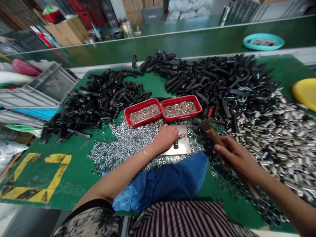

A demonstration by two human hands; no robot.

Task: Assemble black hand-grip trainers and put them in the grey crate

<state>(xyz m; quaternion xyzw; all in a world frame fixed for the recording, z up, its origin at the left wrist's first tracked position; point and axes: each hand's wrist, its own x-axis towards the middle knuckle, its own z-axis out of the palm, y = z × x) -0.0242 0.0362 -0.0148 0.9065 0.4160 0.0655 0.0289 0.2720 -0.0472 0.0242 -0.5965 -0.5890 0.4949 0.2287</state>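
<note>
My left hand (166, 136) rests on a small metal plate (184, 148), its fingers pinched on a small black part with a metal pin (177, 142) that stands on the plate. My right hand (235, 158) grips the wooden handle of a hammer (208, 129); the hammer head hovers just right of the plate, above the rings. Two red trays (163, 111) full of small metal pins sit just beyond the plate. Loose silver rings (118, 144) lie spread around the plate.
Heaps of black plastic parts (98, 98) cover the left and back of the green table (79, 171). A mass of short metal sleeves (283, 131) fills the right. A blue cloth (160, 184) lies at the front edge. Grey crates (46, 85) stand left, a yellow dish (306, 93) right.
</note>
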